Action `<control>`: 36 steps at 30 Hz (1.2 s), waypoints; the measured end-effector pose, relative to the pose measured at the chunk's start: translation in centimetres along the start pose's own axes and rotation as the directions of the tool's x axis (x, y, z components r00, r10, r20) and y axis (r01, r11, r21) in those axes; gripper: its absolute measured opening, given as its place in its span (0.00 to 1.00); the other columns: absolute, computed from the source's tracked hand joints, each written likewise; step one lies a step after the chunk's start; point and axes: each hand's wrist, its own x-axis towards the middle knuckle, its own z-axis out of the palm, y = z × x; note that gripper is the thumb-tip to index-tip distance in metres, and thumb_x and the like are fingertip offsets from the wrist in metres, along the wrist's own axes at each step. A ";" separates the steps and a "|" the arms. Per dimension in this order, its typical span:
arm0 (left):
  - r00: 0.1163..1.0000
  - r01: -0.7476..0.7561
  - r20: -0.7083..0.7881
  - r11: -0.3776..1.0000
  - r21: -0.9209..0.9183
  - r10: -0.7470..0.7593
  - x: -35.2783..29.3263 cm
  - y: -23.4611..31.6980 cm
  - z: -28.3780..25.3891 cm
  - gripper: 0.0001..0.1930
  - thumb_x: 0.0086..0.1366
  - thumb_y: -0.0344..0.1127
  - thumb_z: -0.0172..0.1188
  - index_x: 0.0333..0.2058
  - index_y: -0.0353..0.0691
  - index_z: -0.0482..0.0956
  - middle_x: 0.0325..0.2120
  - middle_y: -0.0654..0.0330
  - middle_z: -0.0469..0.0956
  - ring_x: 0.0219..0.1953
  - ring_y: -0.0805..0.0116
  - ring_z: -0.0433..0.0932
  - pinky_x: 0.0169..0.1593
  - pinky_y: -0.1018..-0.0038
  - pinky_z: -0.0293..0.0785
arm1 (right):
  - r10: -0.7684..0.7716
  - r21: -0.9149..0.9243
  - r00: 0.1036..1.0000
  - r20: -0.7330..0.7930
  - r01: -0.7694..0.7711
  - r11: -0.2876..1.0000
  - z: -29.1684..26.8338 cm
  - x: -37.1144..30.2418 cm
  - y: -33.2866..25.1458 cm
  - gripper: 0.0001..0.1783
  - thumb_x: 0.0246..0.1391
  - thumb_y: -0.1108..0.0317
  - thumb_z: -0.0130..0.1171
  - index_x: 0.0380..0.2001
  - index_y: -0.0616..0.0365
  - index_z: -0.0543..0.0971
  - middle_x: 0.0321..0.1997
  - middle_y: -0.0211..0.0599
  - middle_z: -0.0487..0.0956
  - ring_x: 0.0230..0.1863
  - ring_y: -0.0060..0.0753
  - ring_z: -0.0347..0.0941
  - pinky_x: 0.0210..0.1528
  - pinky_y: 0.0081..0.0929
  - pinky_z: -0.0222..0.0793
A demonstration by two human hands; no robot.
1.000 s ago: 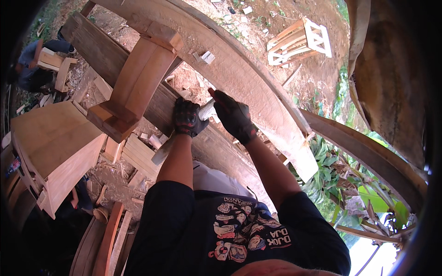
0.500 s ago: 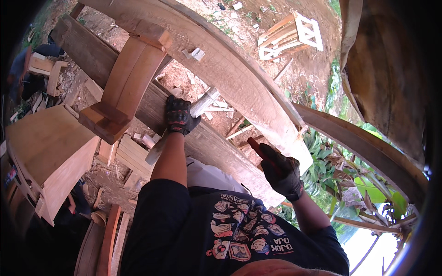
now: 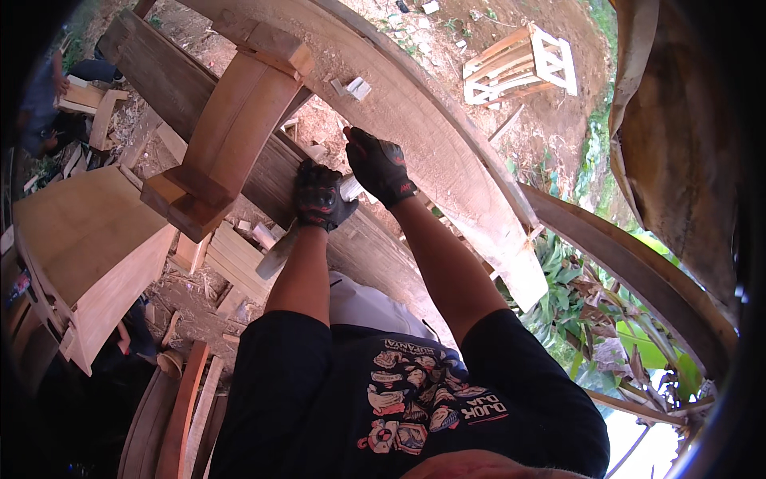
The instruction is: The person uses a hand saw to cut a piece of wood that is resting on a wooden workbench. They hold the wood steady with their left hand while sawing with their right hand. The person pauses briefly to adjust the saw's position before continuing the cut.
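My left hand, in a black glove with red marks, is closed in a fist over a weathered grey-brown plank; what its fingers grip is hidden. My right hand, gloved alike, is just to the right of and beyond the left, above the gap between this plank and a broad pale curved board. Its fingers are curled, and the tip of a reddish-brown, stick-like piece shows at them. A pale round wooden bar runs beneath the plank and shows again as a bar end near my left forearm.
A curved brown wooden piece with end blocks rests across the boards at left. Below it stands a large curved wooden panel. A slatted wooden frame lies on the soil far right. Another person's arm shows at upper left.
My right hand has swung from the lower right, where the reddish-brown piece showed along it, up and left to beside my left hand. The left hand stays over the plank.
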 end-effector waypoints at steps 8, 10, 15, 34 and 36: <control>1.000 0.004 -0.019 1.000 -0.001 -0.004 -0.3 -0.2 0.1 0.26 0.53 0.59 0.77 0.42 0.47 0.90 0.42 0.52 0.87 0.55 0.53 0.83 0.78 0.47 0.59 | -0.067 -0.003 0.997 0.044 0.067 0.998 -0.2 -0.2 0.6 0.23 0.71 0.58 0.57 0.66 0.44 0.82 0.54 0.52 0.88 0.53 0.62 0.85 0.56 0.52 0.80; 0.998 -0.012 -0.059 1.000 -0.002 0.012 -0.3 -0.4 1.1 0.25 0.52 0.59 0.77 0.41 0.47 0.89 0.41 0.52 0.86 0.54 0.53 0.83 0.79 0.48 0.59 | -0.105 -0.004 0.993 0.047 0.105 0.994 -1.7 -1.0 0.1 0.23 0.72 0.59 0.57 0.67 0.44 0.81 0.54 0.51 0.88 0.52 0.61 0.86 0.54 0.51 0.81; 1.000 0.008 0.021 1.000 -0.003 -0.008 -0.2 -0.1 0.5 0.25 0.50 0.59 0.77 0.39 0.46 0.88 0.40 0.54 0.85 0.53 0.54 0.82 0.79 0.49 0.59 | -0.074 -0.108 0.984 0.159 0.092 0.990 -9.2 -6.5 -3.5 0.26 0.72 0.61 0.57 0.71 0.42 0.77 0.53 0.49 0.89 0.50 0.57 0.87 0.50 0.48 0.83; 1.000 0.011 -0.008 0.998 0.055 -0.010 -0.8 -0.1 0.6 0.32 0.51 0.61 0.77 0.47 0.43 0.90 0.48 0.48 0.86 0.59 0.47 0.80 0.80 0.47 0.57 | 0.009 -0.200 0.997 -0.080 -0.025 0.979 -20.9 -26.1 -7.3 0.25 0.66 0.72 0.69 0.66 0.57 0.83 0.54 0.44 0.91 0.41 0.41 0.91 0.44 0.35 0.84; 0.998 0.013 0.057 1.000 0.022 -0.014 -0.5 -0.4 0.7 0.31 0.51 0.61 0.77 0.46 0.44 0.90 0.48 0.48 0.86 0.60 0.47 0.80 0.80 0.48 0.57 | 0.021 -0.139 0.997 -0.077 -0.031 0.990 -20.9 -25.6 -7.8 0.25 0.66 0.72 0.69 0.65 0.57 0.83 0.53 0.44 0.91 0.40 0.43 0.91 0.43 0.36 0.84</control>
